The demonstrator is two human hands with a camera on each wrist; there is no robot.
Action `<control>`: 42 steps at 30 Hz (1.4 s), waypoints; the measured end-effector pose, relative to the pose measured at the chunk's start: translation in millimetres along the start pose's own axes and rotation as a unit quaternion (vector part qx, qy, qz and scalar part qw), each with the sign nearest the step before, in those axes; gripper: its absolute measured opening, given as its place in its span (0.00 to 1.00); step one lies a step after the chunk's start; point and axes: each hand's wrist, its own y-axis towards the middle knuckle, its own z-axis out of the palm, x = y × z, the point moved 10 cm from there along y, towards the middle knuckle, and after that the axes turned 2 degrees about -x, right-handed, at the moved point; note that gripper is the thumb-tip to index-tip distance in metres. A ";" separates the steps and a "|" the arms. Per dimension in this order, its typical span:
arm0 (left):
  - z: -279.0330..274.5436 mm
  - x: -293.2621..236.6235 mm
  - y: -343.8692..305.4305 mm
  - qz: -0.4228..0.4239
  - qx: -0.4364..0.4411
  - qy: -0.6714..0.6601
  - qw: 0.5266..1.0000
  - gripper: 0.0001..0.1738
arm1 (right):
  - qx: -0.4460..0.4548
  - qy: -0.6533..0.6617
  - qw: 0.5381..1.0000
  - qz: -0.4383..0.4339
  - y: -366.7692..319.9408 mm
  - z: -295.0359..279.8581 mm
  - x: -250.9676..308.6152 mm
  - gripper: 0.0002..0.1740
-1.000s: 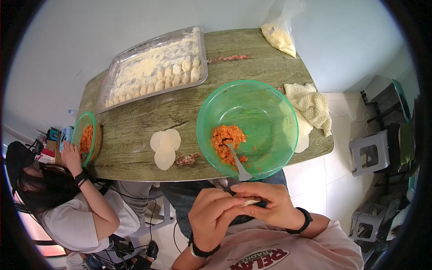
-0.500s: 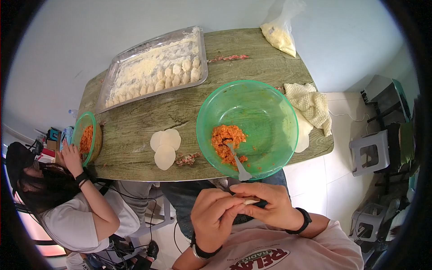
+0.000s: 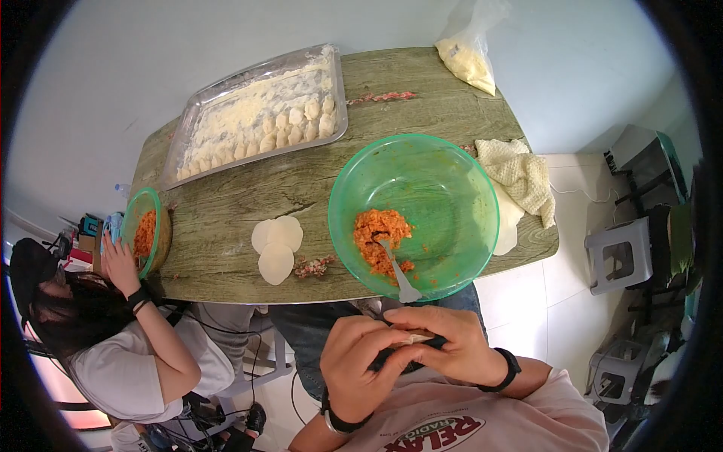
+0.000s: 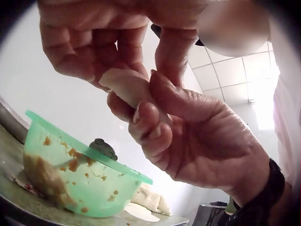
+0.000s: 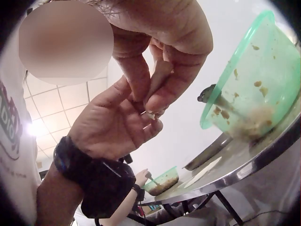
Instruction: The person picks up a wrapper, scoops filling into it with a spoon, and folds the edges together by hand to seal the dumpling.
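Note:
A pale folded dumpling (image 3: 414, 338) is held between my two hands above my lap, just in front of the table's near edge. My right hand (image 3: 458, 348) grips it between thumb and curled fingers, as the left wrist view shows with the dumpling (image 4: 129, 87) sticking out. My left hand (image 3: 360, 368) pinches the other end with thumb and fingertips. Close beyond my hands stands a large green bowl (image 3: 452, 181) with orange filling (image 3: 380, 230) and a grey-handled spoon (image 3: 403, 279) leaning on its rim. Three round wrappers (image 3: 276, 264) lie overlapping to its left.
At the back left sits a metal tray (image 3: 343, 98) with flour and rows of dumplings (image 3: 290, 128). A cloth (image 3: 520, 177) partly covers more wrappers (image 3: 507, 226) at the right. A bag of flour (image 3: 467, 64) stands behind. Another person (image 3: 143, 354) reaches to a smaller green bowl (image 3: 158, 226).
My left hand has shifted slightly right, and its fingers have moved along the dumpling's edge. My right hand stays nearly in place. The other person's fingers have spread and risen at the smaller bowl.

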 end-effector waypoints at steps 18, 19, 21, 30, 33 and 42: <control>-3.7 9.6 -2.3 -0.040 -0.012 -0.047 0.998 0.05 | -0.027 0.165 0.983 0.077 -6.8 -1.6 -22.9 0.16; -4.2 11.9 -3.1 -0.051 -0.014 -0.060 0.997 0.05 | -0.020 0.154 0.985 0.082 -7.5 -2.6 -24.2 0.15; -4.8 14.7 -4.3 -0.062 -0.017 -0.073 0.995 0.05 | -0.012 0.142 0.986 0.086 -8.0 -2.0 -25.6 0.13; -1.0 18.7 -4.7 -0.061 -0.012 -0.143 0.988 0.14 | -0.023 0.125 0.992 0.026 -0.8 -8.9 -10.9 0.07; 3.7 29.6 -7.0 -0.163 -0.024 -0.166 0.972 0.17 | -0.047 0.151 0.987 0.030 -1.6 -12.8 -14.0 0.06; 8.3 26.8 -11.1 -0.111 0.016 -0.134 0.985 0.17 | -0.086 0.046 0.995 0.017 0.0 -23.2 -10.0 0.06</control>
